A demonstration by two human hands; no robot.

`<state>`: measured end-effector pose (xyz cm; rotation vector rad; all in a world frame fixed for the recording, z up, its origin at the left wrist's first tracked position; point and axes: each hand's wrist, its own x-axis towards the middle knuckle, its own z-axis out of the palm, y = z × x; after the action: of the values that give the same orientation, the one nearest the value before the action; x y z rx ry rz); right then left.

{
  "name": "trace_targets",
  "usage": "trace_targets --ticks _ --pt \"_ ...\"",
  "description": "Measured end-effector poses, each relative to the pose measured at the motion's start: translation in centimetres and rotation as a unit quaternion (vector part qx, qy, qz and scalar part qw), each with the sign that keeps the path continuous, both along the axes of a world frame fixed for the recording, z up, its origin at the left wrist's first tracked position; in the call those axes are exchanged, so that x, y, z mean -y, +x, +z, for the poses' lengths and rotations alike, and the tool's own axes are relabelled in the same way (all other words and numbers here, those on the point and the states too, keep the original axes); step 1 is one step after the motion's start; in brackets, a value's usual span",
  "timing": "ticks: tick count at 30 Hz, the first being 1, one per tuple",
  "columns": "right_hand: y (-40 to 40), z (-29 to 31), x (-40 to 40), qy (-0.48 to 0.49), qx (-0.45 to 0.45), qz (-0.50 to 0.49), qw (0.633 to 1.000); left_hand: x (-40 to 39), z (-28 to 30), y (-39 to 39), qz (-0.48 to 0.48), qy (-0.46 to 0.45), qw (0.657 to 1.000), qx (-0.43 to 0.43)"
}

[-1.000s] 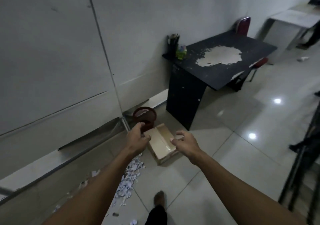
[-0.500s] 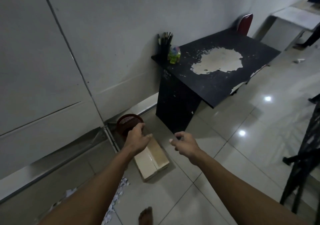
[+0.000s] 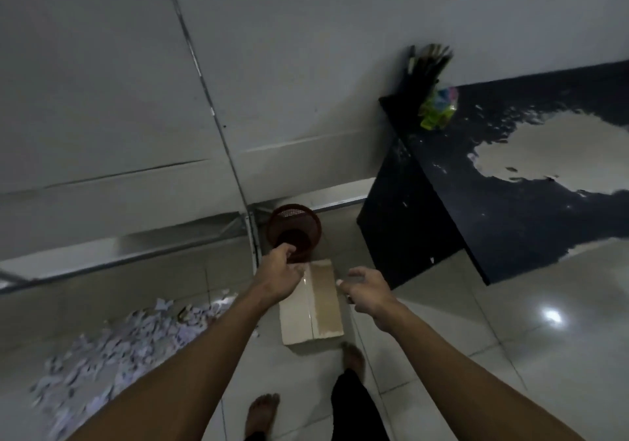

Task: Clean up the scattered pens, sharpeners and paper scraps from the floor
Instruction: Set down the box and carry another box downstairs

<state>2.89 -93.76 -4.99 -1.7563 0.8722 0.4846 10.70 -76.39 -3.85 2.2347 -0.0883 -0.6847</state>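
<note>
I am looking down at the floor, and both arms reach out in front of me. My left hand [image 3: 279, 272] is over the near rim of the red mesh basket [image 3: 294, 231] that stands by the wall. Its fingers curl down, but I cannot tell if they hold the rim or a bit of paper, because the picture is dark and a bit blurry. My right hand [image 3: 366, 292] hangs over the right edge of the cardboard box [image 3: 318, 308], which lies flat on the tiles just in front of the basket. Those fingers are curled too, and something small and pale shows at the fingertips, but I cannot say for sure it is a scrap. The big heap of paper scraps [image 3: 126, 342] is on the floor to my left, near the wall and well apart from the basket. I see no pens or sharpeners on the floor; some pens stand in a dark cup [image 3: 427, 66] on the black desk [image 3: 510, 209], with a bright green thing [image 3: 437, 109] beside it. I think the step now is getting the basket ready or dropping bits into it. Most of the paper is not picked up yet. Next I would need to bring the basket close to the heap, or scoop up the scraps with both hands and carry them over, slowly so none fall
</note>
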Motion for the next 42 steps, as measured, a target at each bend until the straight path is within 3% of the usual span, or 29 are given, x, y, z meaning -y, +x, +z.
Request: trace_targets --ticks 8,21,26,33,37,39,42 --pt "5.3 -4.5 5.0 -0.005 -0.037 0.128 0.991 2.8 -3.8 0.1 0.154 0.008 0.987 -0.048" --pt "5.5 -15.5 4.3 0.011 -0.122 0.193 0.973 1.6 -14.6 -1.1 0.229 0.022 0.965 -0.125" --pt "8.0 -22.9 4.3 -0.006 -0.119 0.213 0.97 1.7 -23.0 -0.2 0.234 0.026 0.962 -0.137" --pt "11.2 -38.6 3.8 -0.074 -0.083 0.215 0.97 1.7 -39.5 0.8 0.217 0.057 0.967 -0.118" --pt "11.3 -48.0 3.5 -0.186 -0.062 0.221 0.955 1.8 -49.0 1.6 0.243 0.062 0.963 -0.1" --pt "10.9 -51.7 3.5 -0.239 -0.053 0.19 0.951 1.7 -52.7 2.2 0.266 0.065 0.957 -0.097" --pt "10.7 -57.1 3.7 -0.232 -0.061 0.109 0.965 1.4 -58.2 3.1 0.304 0.037 0.946 -0.103"
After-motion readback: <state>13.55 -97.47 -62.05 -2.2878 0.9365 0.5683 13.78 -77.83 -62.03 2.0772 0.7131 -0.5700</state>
